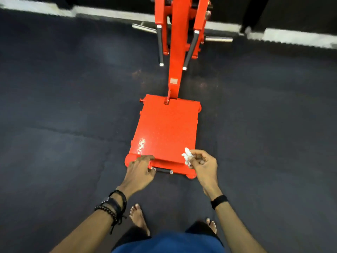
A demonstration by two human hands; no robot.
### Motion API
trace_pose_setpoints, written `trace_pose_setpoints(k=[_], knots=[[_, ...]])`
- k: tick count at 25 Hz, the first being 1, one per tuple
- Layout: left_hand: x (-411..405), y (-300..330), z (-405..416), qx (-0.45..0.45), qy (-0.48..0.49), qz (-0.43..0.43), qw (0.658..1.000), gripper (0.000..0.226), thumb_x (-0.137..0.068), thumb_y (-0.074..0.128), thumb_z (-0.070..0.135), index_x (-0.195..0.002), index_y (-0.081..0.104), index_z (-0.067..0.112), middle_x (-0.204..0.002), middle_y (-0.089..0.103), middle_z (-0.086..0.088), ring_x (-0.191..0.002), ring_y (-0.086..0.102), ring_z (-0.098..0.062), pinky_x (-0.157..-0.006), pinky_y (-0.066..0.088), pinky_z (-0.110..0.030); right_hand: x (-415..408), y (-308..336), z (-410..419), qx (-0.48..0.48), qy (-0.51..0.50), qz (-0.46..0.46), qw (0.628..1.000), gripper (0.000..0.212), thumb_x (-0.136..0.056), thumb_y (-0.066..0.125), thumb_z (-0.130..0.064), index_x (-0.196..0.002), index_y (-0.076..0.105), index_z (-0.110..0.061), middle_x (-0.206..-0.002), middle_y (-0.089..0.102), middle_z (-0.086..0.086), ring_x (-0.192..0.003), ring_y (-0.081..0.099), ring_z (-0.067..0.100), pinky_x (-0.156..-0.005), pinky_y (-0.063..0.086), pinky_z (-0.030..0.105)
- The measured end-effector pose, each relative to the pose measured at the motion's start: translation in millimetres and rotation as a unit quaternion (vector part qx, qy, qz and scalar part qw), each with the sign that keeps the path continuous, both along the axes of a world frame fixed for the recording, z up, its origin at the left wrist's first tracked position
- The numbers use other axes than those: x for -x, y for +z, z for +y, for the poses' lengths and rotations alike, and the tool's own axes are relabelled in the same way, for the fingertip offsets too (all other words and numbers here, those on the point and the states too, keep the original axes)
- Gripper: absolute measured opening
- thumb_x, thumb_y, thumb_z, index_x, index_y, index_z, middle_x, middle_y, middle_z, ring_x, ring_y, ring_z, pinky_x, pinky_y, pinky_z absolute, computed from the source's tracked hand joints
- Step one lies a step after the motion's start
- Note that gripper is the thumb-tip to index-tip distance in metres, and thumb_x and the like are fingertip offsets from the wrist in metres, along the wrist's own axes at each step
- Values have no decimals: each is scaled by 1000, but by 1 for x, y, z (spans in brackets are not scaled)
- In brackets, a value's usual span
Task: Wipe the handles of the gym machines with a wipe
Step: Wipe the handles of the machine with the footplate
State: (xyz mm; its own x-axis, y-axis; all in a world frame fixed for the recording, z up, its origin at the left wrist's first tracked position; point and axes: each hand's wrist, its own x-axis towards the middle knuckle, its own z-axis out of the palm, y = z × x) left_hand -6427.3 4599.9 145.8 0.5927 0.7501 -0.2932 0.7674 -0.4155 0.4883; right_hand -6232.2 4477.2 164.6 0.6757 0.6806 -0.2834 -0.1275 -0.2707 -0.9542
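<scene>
Dark rubber floor [63,110], gym machine in red sitting on it, blurry wall base along the top edge.

Left hand [141,170] is reaching onto the near-left corner of the red plate [164,128], fingers draped over the edge, thumb down by the end of the short black handle [163,170]. Fingers are only loosely bent, not wrapping anything as far as I can tell. Right hand [202,164] is hovering over the near-right corner, pinching a crumpled white wipe [187,157] between thumb and fingertips. Wipe is not touching the handle yet; it is sitting above the plate corner, off to the handle's right.

Risks I'm seeing:
- Wipe is balled up small, so it is likely covering only a strip of the handle per pass; the underside could be getting skipped.
- Left hand is crowding the handle's left end, so that end is probably going unwiped unless the hand moves off.
- Pinch looks light; dragging along textured grip could be pulling the wipe out of the fingers.
- Bare feet [138,218] are standing just behind the plate's metal edge; toes are exposed if the plate shifts.

Further out, two long black handles [160,45] are hanging off the upright frame [176,52], well away from both hands and apparently not yet reached.
</scene>
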Motion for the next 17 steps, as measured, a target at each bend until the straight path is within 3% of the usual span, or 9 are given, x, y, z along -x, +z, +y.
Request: trace_pose_setpoints(k=[5, 9, 13, 17], knots=[[8, -49, 64, 13, -162, 108, 981, 56, -90, 56, 38, -143, 45, 21, -141, 51, 1, -131, 48, -22, -107, 33, -40, 46, -27, 11, 53, -116, 10, 992, 18, -87, 70, -2, -93, 74, -18, -76, 75, 2, -68, 69, 15, -65, 57, 27], [8, -96, 101, -28, -255, 184, 949, 64, -86, 46, 48, -143, 44, 19, -142, 48, -3, -131, 47, -26, -110, 32, -48, 60, -87, 30, 113, -180, 8, 977, 22, -85, 69, 1, -93, 74, -18, -76, 74, 0, -67, 68, 16, -66, 55, 27], [4, -139, 132, -66, -356, 172, 916, 62, -82, 38, 50, -131, 57, 16, -134, 56, -9, -120, 57, -30, -104, 38, -54, 70, -148, 50, 153, -268, 36, 950, 22, -85, 71, -4, -96, 75, -22, -87, 75, -2, -76, 71, 17, -72, 57, 31], [-32, -219, 177, -80, -450, 132, 880, 57, -86, 43, 46, -133, 56, 16, -141, 50, -11, -128, 50, -31, -108, 35, -56, 82, -228, 71, 183, -373, 69, 907, 16, -84, 74, -11, -91, 75, -25, -84, 75, -4, -75, 71, 18, -75, 59, 37]])
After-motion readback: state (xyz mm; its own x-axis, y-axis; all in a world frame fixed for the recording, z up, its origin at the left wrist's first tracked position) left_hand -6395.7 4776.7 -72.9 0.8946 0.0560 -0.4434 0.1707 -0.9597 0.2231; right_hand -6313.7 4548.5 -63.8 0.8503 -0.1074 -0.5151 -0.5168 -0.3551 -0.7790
